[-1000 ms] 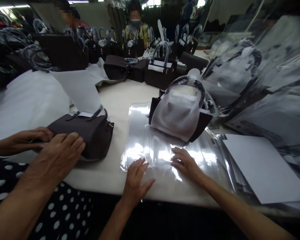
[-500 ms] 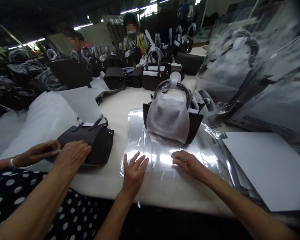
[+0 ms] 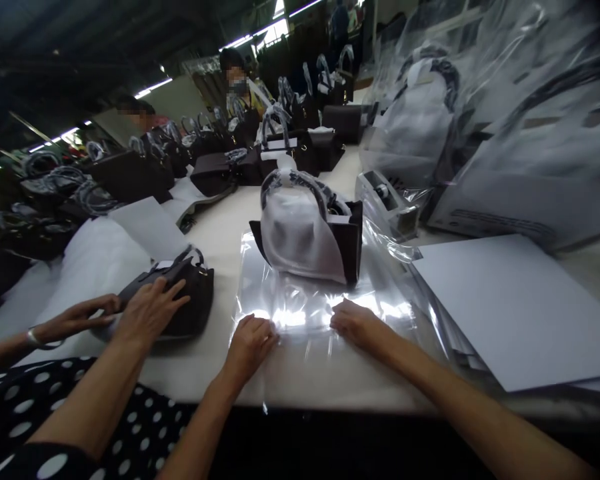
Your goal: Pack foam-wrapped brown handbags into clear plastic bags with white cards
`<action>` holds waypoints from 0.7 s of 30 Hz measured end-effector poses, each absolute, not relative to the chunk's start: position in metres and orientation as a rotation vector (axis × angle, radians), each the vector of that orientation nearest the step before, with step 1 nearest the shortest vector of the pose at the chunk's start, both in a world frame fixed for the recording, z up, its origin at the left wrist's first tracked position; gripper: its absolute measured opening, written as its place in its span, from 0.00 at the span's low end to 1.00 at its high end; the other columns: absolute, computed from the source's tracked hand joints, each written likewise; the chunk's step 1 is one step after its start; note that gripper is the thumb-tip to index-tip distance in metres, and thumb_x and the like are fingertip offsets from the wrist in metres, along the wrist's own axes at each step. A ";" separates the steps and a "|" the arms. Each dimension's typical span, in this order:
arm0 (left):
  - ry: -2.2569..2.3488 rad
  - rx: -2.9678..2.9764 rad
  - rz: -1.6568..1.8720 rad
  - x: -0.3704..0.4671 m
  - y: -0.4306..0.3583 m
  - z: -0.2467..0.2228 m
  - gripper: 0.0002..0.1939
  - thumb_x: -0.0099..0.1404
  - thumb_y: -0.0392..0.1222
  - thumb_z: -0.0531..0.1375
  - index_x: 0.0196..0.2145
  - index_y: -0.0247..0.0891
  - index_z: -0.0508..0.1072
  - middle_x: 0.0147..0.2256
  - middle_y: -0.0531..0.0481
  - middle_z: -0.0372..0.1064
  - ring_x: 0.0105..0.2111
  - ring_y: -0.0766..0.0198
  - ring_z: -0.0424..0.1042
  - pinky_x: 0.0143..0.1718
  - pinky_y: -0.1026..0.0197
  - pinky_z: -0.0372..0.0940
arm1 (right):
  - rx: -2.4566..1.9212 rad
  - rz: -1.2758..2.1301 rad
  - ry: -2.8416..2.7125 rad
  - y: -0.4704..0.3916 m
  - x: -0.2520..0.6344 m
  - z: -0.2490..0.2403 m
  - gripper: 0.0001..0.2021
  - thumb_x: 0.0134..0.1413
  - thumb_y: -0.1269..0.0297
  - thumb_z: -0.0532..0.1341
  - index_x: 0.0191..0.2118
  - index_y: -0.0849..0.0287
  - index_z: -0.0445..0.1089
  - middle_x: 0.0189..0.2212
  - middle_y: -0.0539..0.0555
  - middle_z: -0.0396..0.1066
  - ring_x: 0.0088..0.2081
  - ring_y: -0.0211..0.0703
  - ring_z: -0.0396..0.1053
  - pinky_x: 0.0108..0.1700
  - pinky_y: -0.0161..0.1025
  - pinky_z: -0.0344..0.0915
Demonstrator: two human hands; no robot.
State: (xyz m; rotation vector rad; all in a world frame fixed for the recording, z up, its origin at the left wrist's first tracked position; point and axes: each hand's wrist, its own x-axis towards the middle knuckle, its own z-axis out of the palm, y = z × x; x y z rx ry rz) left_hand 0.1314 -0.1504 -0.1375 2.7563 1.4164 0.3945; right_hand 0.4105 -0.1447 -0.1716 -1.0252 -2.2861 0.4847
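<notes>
- The left hand point(image 3: 250, 341) rests on the near edge of a clear plastic bag point(image 3: 300, 313) that lies flat on the table point(image 3: 220, 213); its grip is curled, fingertips pressed together on the film, though whether it pinches the film I cannot tell.
- The right hand point(image 3: 353, 323) sits just right of the left one, on the same bag edge, fingers bent and down on the plastic; whether they clamp it I cannot tell.
- Just beyond both hands, on the far part of the bag, stands a dark brown handbag point(image 3: 313, 233), its front covered by white wrapping and its handle wound in protective film.
- Right of the right hand lies a stack of white sheets point(image 3: 510, 307), with a tape dispenser point(image 3: 387, 200) beyond it.
- Left of the left hand, a co-worker's 2 hands point(image 3: 145, 310) press on another small dark handbag point(image 3: 187, 293); a polka-dot garment point(image 3: 25, 420) shows below them.
- Many more handbags point(image 3: 215, 170) line the far table.
</notes>
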 end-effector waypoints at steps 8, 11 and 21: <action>1.438 2.412 0.346 0.163 -0.159 -0.138 0.10 0.63 0.42 0.52 0.31 0.39 0.72 0.30 0.48 0.69 0.35 0.61 0.67 0.42 0.53 0.59 | -1.165 0.607 -2.202 -0.142 0.412 -0.180 0.07 0.51 0.69 0.60 0.24 0.60 0.65 0.25 0.52 0.65 0.30 0.40 0.62 0.33 0.36 0.57; 1.525 2.282 0.330 0.169 -0.153 -0.138 0.10 0.60 0.44 0.56 0.25 0.37 0.69 0.27 0.50 0.66 0.31 0.62 0.66 0.35 0.58 0.61 | -1.207 0.626 -2.159 -0.142 0.410 -0.180 0.08 0.46 0.72 0.63 0.23 0.60 0.62 0.24 0.50 0.63 0.30 0.39 0.60 0.32 0.35 0.55; 1.364 1.866 0.285 0.162 -0.129 -0.135 0.14 0.61 0.46 0.53 0.27 0.35 0.72 0.24 0.53 0.68 0.25 0.68 0.65 0.25 0.67 0.58 | -1.201 0.671 -2.225 -0.145 0.417 -0.156 0.07 0.46 0.65 0.64 0.29 0.59 0.65 0.28 0.51 0.65 0.31 0.39 0.62 0.31 0.35 0.59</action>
